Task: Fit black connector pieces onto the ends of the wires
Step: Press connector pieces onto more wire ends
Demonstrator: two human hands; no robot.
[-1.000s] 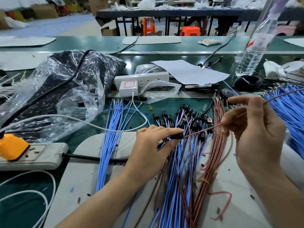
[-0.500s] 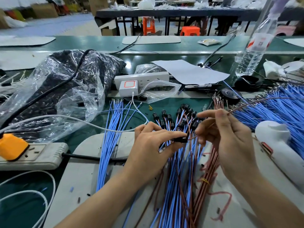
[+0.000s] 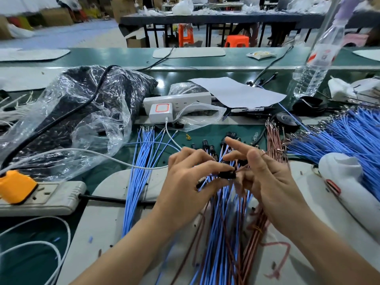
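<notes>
Progress check: not that far in, I'd say. A small cluster of fitted connectors (image 3: 207, 145) sits on wire ends just above the hands, centre of the frame. Everything else looks bare at the tip. That means the loose blue wires (image 3: 144, 161) fanned out left of centre, the brown wire bundle (image 3: 274, 140) right of centre, and the huge blue pile (image 3: 339, 136) at the right edge. So there's a lot left. The plastic bag (image 3: 92, 103) at the upper left looks full of small black parts, probably the connector supply.

The piece being worked on right now is 1 black connector (image 3: 227, 174), dead centre, lifted a bit above the wires on the mat. The left hand (image 3: 185, 182) pinches it between thumb and forefinger. Its long axis runs roughly left-right across the frame, nearly level, and its right end faces the other hand.

The right hand (image 3: 269, 182) is right up against that end, with 2 upper fingers stuck out and spread towards the top of the frame. A thin brown wire (image 3: 264, 154) loops past it, but the lower fingers are blurry — I can't tell if they're actually pinching the wire.
</notes>
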